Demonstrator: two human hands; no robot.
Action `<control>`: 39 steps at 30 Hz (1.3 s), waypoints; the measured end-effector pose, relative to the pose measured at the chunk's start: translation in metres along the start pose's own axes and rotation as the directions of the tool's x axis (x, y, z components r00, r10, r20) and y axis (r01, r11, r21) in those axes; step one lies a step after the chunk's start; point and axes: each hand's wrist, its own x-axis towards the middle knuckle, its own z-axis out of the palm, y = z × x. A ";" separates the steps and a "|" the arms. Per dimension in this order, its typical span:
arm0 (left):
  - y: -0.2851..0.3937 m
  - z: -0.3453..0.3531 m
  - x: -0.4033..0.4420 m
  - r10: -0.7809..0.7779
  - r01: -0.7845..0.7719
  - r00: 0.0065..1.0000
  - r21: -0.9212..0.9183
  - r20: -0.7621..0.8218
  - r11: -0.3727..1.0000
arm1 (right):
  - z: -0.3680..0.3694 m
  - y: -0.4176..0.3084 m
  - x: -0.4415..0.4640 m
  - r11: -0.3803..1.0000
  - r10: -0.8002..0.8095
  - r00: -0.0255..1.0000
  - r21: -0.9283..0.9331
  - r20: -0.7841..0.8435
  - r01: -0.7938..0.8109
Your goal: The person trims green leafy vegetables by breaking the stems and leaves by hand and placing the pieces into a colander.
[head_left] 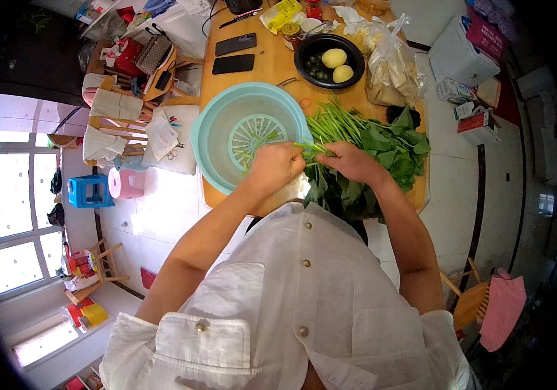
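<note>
Green stems [309, 147] stretch between my left hand [274, 168] and my right hand [352, 162], both pinching them by the blue basin [203, 143]

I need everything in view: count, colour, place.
Table: 1, brown, centre
Basin: 1, pale blue, on table
Stem pieces: several, green, in basin
Greens: pile, green, right of basin
Bowl: 1, black, beyond greens
Round items: 2, yellow, in bowl
Small rounds: several, dark, in bowl
Phones: 2, dark, beyond basin
Jar: 1, gold-lidded, beside bowl
Plastic bag: 1, clear, beside bowl
Stools: 2, blue and pink, left
Chairs: several, tan, both sides
Windows: several, pale, far left
Clutter: uncountable, mixed, edges
Shirt: 1, white, worn
Left hand: 1, bare, over basin
Right hand: 1, bare, at greens
</note>
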 end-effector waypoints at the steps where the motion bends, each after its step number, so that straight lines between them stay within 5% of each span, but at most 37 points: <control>1: -0.002 0.004 0.000 -0.043 0.041 0.999 -0.077 -0.019 0.996 | 0.001 0.001 0.001 1.000 -0.001 1.000 0.000 0.000 0.001; 5: -0.006 0.019 -0.002 -0.191 0.160 0.977 -0.271 -0.092 0.949 | 0.003 0.003 0.004 0.998 0.020 0.999 0.058 -0.037 -0.018; 8: -0.054 0.042 -0.010 -0.373 0.366 0.891 -0.075 -0.259 0.928 | 0.000 0.014 0.001 0.990 0.076 0.996 0.122 -0.045 -0.070; 9: -0.073 0.038 -0.015 -0.451 0.391 0.853 -0.250 -0.262 0.886 | -0.004 0.021 -0.002 0.980 0.098 0.993 0.180 -0.060 -0.085; 10: -0.092 0.030 -0.020 -0.526 0.399 0.813 -0.419 -0.250 0.816 | -0.008 0.026 -0.004 0.980 0.098 0.993 0.179 -0.062 -0.086; 14: -0.119 0.017 -0.031 -0.440 0.401 0.897 -0.350 -0.036 0.846 | -0.020 0.022 -0.011 0.899 0.164 0.986 0.406 0.037 -0.165; 15: -0.125 0.023 -0.033 -0.236 0.246 0.952 0.027 -0.193 0.969 | -0.020 0.023 -0.009 0.901 0.147 0.988 0.405 0.055 -0.157; 16: -0.132 0.028 -0.036 0.016 0.094 0.967 0.419 -0.252 0.903 | -0.019 0.025 -0.007 0.901 0.131 0.988 0.406 0.076 -0.151; 17: -0.124 0.024 -0.030 0.017 0.094 0.967 0.419 -0.253 0.903 | -0.019 0.027 -0.005 0.902 0.131 0.988 0.405 0.076 -0.151; 19: -0.085 0.008 -0.008 -0.021 0.032 0.950 0.031 -0.311 0.999 | -0.016 0.032 -0.005 0.905 0.106 0.990 0.404 0.096 -0.136; 20: -0.062 0.000 -0.003 -0.025 0.036 0.950 0.029 -0.312 0.999 | -0.015 0.030 -0.007 0.905 0.107 0.989 0.403 0.100 -0.139; 21: -0.036 -0.010 0.000 -0.240 0.191 0.962 -0.311 -0.128 0.931 | -0.016 0.024 -0.008 0.909 0.159 0.981 0.373 0.106 -0.188; 22: -0.020 -0.011 0.001 -0.372 0.366 0.921 -0.576 0.113 0.731 | -0.015 0.020 -0.008 0.910 0.208 0.972 0.342 0.109 -0.233; 24: -0.011 0.004 -0.002 -0.429 0.344 0.902 -0.676 0.046 0.652 | -0.010 0.020 -0.008 0.906 0.179 0.983 0.382 0.040 -0.180; 26: -0.006 0.014 -0.003 -0.660 0.479 0.693 -0.870 0.290 0.120 | -0.007 0.022 -0.010 0.898 0.158 0.987 0.420 -0.037 -0.128; 29: 0.024 0.008 0.001 -0.573 0.574 0.662 -0.818 0.484 -0.028 | 0.000 0.019 -0.010 0.887 0.150 0.988 0.446 -0.035 -0.119; 31: 0.025 0.019 0.009 -0.533 0.556 0.663 -0.823 0.525 -0.119 | 0.009 0.016 -0.009 0.951 -0.119 0.973 0.260 -0.199 0.170; 32: 0.021 0.024 0.011 -0.532 0.554 0.664 -0.824 0.525 -0.120 | 0.010 0.016 -0.008 0.951 -0.119 0.973 0.258 -0.199 0.170; 34: 0.017 0.031 0.015 -0.543 0.482 0.687 -0.862 0.483 -0.158 | 0.009 0.017 -0.007 0.896 0.085 0.989 0.444 -0.118 -0.024; 39: 0.028 0.026 0.018 -0.458 0.448 0.768 -0.886 0.448 -0.116 | 0.004 0.008 -0.008 0.839 0.180 0.972 0.539 -0.154 -0.070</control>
